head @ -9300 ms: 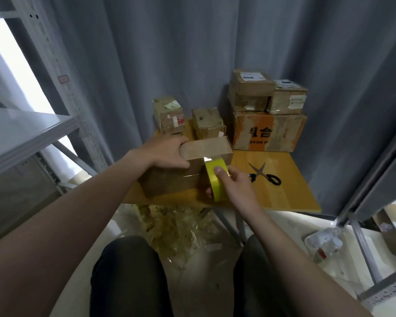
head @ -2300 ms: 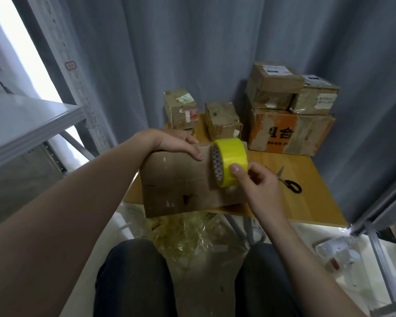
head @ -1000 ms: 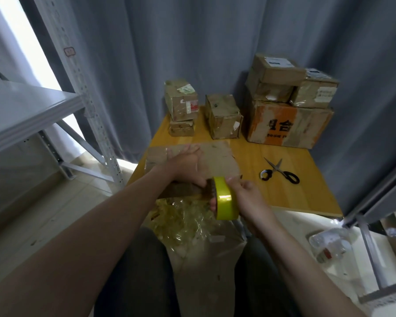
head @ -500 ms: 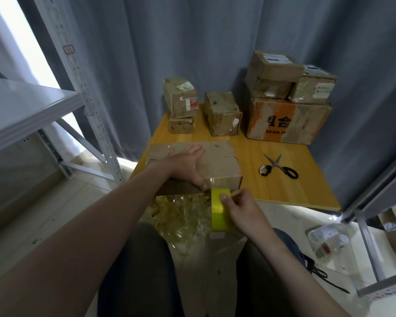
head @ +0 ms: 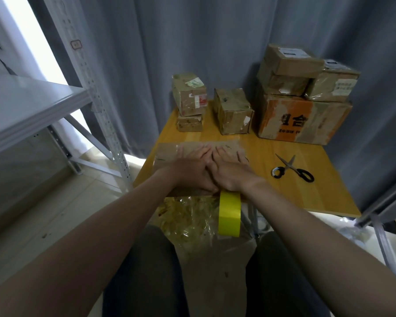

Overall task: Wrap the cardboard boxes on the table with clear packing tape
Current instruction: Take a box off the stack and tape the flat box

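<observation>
Cardboard box (head: 167, 154) on desk (head: 284, 197): left hand (head: 190, 170) and right hand (head: 232, 171) lie flat on top, fingers straight. Yellow tape roll (head: 229, 213) hangs below.

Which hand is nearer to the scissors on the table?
Right. The right hand lies flat on the cardboard box, on the side toward the scissors; the left hand presses the box beyond it, farther away.

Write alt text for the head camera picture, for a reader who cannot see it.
A person's left hand and right hand press flat, side by side, on a cardboard box at the near edge of a wooden table. A yellow tape roll hangs below the box's near edge. Scissors lie to the right; more boxes stand at the back.
</observation>
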`<state>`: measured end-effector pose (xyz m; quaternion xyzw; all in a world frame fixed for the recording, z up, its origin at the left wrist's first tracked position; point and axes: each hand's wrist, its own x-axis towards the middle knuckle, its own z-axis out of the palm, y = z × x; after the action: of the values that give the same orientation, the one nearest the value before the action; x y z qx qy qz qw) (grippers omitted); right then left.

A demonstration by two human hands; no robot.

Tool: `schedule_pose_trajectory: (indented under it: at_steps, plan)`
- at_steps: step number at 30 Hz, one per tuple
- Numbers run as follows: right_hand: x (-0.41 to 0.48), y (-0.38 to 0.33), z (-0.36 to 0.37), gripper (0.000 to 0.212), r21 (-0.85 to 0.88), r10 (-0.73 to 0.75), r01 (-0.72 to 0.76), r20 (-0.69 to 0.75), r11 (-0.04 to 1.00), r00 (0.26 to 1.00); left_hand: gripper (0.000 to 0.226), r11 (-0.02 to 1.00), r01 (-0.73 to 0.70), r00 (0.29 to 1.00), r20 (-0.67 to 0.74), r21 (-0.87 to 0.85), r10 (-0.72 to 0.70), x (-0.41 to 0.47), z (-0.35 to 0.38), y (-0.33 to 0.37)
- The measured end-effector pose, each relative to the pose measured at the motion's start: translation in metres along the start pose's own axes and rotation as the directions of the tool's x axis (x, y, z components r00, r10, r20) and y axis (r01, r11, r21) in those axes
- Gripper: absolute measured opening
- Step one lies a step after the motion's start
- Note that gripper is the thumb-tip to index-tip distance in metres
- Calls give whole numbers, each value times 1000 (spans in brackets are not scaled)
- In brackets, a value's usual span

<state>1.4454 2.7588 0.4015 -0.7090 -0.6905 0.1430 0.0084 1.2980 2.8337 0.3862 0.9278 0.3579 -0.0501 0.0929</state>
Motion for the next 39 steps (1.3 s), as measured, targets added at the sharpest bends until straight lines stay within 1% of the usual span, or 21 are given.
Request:
schedule_pose_trajectory:
  at_steps: [4,8,10,12,14,19,22,26,28,29,31,33,34,35,36,37,38,39]
  plan:
    - [38,6,1,67,5,47,-47,-103,999,994,122,995,7,994,-111,104,4,-4,2,5]
    - [68,14,-8,65,-30,64,-69,-140,997,988,123,998,13,996,-87,68,-7,-6,1,6]
    - [77,17,-11,65,-18,80,-83,-133,996,988,124,998,2,997,-83,56,2,-6,1,6]
    - [83,18,-12,65,-7,73,-74,-119,997,990,123,998,9,997,-79,57,-5,-6,0,6]
    - [84,19,-13,65,-7,59,-60,-120,998,991,121,1000,16,998,-63,23,-15,-8,-3,6]
    - [65,23,-9,73,-20,37,-39,-85,999,996,116,995,24,999,-25,-98,-26,-10,-15,1]
    - [37,22,-3,80,-6,8,-8,-79,1000,997,113,992,-17,997,-82,-126,6,-3,-14,-10]
    - [3,19,9,80,-27,-25,23,-89,999,996,118,996,-43,988,-150,-74,32,-1,-11,-15]
    - [1,20,9,79,-16,-20,19,-83,1000,996,116,996,-31,983,-185,-89,14,-3,-10,-12]
    - [1,20,8,78,-14,-21,20,-69,1000,997,114,994,-2,981,-192,-106,-18,-6,-9,-10]
    - [2,21,6,78,-20,-30,29,-50,999,998,102,988,94,968,-221,-126,-121,-17,-6,1]
    - [2,24,6,79,-20,-41,40,-52,999,998,71,973,169,914,-344,-160,-215,-35,5,18]
    - [2,24,6,80,-27,-48,46,-57,999,997,53,960,176,874,-415,-218,-254,-45,13,27]
    - [1,25,7,82,-38,-52,49,-59,998,997,36,929,174,839,-445,-325,-313,-56,20,34]
    - [1,24,7,83,-43,-53,51,-59,998,997,23,859,173,824,-406,-482,-394,-65,25,41]
    - [1,24,6,84,-41,-56,53,-60,998,997,18,742,194,833,-292,-642,-471,-73,30,46]
    - [1,24,6,84,-38,-58,56,-65,998,996,19,610,229,845,-157,-759,-512,-77,31,52]
    - [1,24,6,86,-38,-60,57,-70,998,996,21,476,265,853,-27,-839,-522,-79,30,58]
